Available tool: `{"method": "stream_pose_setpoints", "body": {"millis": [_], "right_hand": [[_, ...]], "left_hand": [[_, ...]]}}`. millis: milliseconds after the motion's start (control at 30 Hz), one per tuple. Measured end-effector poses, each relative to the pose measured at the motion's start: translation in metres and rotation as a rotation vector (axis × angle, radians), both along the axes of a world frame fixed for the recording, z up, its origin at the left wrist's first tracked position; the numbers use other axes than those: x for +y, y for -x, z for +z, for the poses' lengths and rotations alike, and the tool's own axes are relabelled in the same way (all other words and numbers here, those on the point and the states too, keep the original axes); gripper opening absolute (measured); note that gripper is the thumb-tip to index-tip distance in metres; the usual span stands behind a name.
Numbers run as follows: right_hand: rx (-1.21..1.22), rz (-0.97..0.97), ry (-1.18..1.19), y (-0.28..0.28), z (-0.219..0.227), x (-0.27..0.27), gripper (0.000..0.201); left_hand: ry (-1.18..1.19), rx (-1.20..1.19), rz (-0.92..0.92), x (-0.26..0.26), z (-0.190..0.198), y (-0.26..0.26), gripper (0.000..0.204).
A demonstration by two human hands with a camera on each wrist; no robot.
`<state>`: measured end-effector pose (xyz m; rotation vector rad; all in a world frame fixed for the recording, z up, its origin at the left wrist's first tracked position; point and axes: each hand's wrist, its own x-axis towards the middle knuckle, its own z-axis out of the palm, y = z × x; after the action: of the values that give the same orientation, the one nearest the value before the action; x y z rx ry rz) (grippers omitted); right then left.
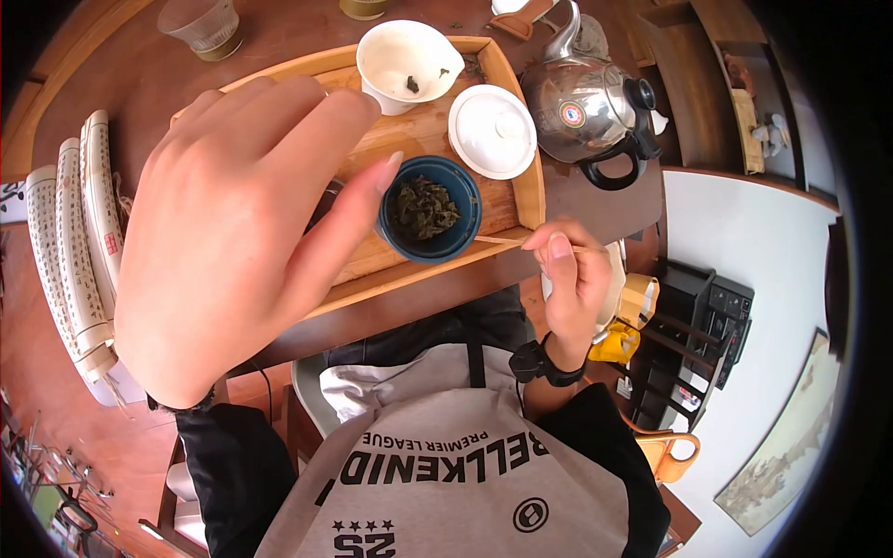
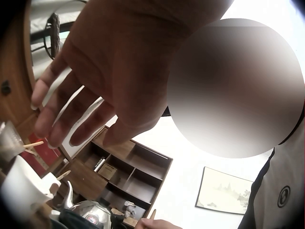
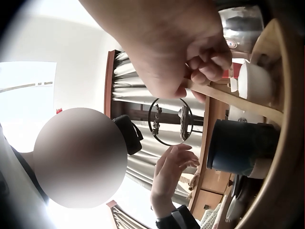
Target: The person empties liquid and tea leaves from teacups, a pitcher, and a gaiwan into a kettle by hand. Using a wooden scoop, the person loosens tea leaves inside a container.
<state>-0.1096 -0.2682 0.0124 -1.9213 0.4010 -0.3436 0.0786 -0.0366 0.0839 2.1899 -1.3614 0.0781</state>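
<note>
My left hand is raised over the left of the wooden tray, fingers loosely bent and holding nothing; in the left wrist view the left hand has its fingers spread. My right hand pinches a thin wooden stick, which reaches the tray's near right edge beside a dark blue cup of dried leaves. In the right wrist view the right hand curls round the flat stick. A white spouted bowl holds a few leaves, and a white lid lies beside it.
A steel kettle stands right of the tray. Bamboo scrolls lie at the left, and a clear glass cup stands at the back left. A yellow object is below the table's right side.
</note>
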Motion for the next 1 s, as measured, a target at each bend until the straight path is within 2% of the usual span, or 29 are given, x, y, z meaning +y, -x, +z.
{"method": "stream_pose_setpoints", "body": {"millis": [233, 867, 933, 1000], "right_hand": [[-0.019, 0.073, 0.085, -0.005, 0.002, 0.006, 0.021], [-0.016, 0.070, 0.133, -0.008, 0.002, 0.013, 0.020], [0.100, 0.002, 0.066, -0.006, 0.006, 0.017, 0.018], [0.119, 0.007, 0.102, -0.008, 0.012, 0.019, 0.016]], "left_hand": [[0.001, 0.012, 0.003, -0.001, 0.001, 0.002, 0.023], [-0.020, 0.041, 0.020, -0.001, 0.000, 0.004, 0.023], [-0.019, 0.026, 0.018, -0.001, 0.000, 0.004, 0.022], [-0.017, 0.026, 0.017, -0.001, 0.000, 0.004, 0.022]]}}
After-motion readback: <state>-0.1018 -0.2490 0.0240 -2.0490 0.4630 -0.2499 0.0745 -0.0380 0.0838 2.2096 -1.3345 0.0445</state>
